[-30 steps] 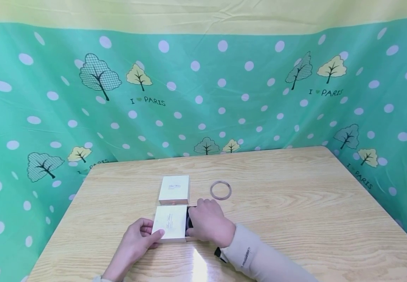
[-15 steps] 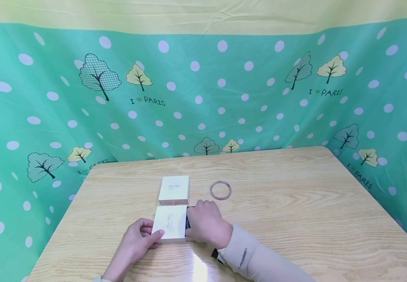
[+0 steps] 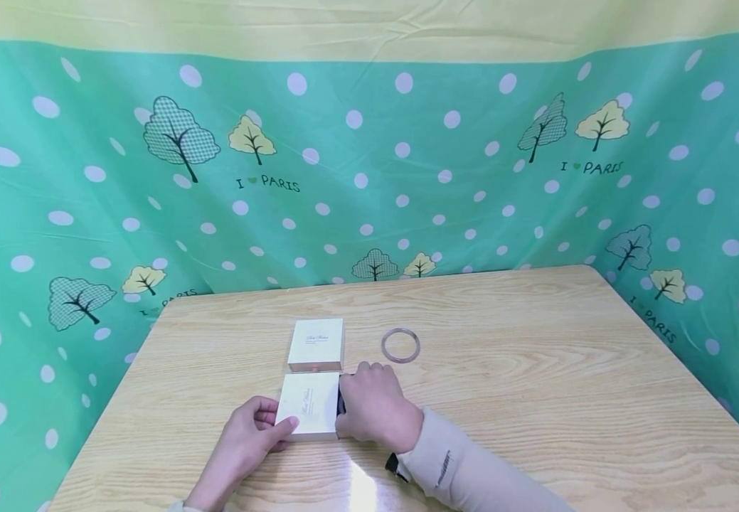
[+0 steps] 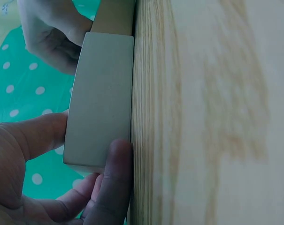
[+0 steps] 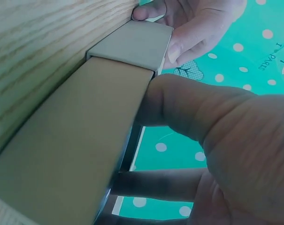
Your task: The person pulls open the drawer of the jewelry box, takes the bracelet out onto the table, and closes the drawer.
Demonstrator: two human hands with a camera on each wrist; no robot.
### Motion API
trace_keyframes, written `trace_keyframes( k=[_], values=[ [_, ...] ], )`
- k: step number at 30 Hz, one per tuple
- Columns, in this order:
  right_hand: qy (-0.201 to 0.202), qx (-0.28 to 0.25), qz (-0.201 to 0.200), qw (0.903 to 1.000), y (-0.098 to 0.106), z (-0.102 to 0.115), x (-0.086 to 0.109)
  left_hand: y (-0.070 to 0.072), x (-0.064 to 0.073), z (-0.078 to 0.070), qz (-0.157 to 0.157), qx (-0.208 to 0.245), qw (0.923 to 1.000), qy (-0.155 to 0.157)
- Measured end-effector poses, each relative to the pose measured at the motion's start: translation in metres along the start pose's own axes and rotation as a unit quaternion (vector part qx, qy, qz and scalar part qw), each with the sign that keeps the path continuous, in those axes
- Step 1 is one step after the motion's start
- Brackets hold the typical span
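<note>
My left hand (image 3: 247, 437) grips the closed end of a white box sleeve (image 3: 308, 404), thumb on its lid. A tan drawer (image 5: 80, 136) sticks partly out of the sleeve's right end, as the right wrist view shows. Over that drawer lies my right hand (image 3: 375, 405). Its thumb (image 5: 174, 103) bends at the near rim, and a straighter finger (image 5: 156, 183) reaches down inside. The fingertips are hidden, so whether they pinch anything in the dark interior is unclear. A pale purple bangle (image 3: 383, 353) lies on the table just beyond the right hand.
Directly behind the held box sits a second white gift box (image 3: 316, 341), its front edge close to the first. Both stand on the wooden table (image 3: 523, 370). A green dotted curtain (image 3: 446, 178) hangs around the table's back and sides.
My right hand has shifted slightly left toward the sleeve, covering more of the dark drawer interior. The left hand, both boxes and the loose bangle stay in place.
</note>
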State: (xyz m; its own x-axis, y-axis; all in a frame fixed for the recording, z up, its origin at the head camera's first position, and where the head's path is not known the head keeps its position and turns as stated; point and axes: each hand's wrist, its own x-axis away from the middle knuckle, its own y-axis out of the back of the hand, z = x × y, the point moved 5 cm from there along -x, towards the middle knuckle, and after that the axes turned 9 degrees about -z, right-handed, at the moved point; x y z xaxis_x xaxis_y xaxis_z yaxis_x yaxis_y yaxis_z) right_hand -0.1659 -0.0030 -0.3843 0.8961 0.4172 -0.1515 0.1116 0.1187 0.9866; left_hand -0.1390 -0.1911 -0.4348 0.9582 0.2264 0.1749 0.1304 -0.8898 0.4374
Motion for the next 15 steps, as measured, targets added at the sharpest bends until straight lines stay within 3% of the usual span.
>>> trace_keyframes(
  k=[15],
  values=[
    [-0.019,-0.052,0.011,0.9984,0.0063,-0.0033,0.0021,-0.0001,0.0003,0.0007,-0.001,-0.001,1.0,0.005]
  ],
)
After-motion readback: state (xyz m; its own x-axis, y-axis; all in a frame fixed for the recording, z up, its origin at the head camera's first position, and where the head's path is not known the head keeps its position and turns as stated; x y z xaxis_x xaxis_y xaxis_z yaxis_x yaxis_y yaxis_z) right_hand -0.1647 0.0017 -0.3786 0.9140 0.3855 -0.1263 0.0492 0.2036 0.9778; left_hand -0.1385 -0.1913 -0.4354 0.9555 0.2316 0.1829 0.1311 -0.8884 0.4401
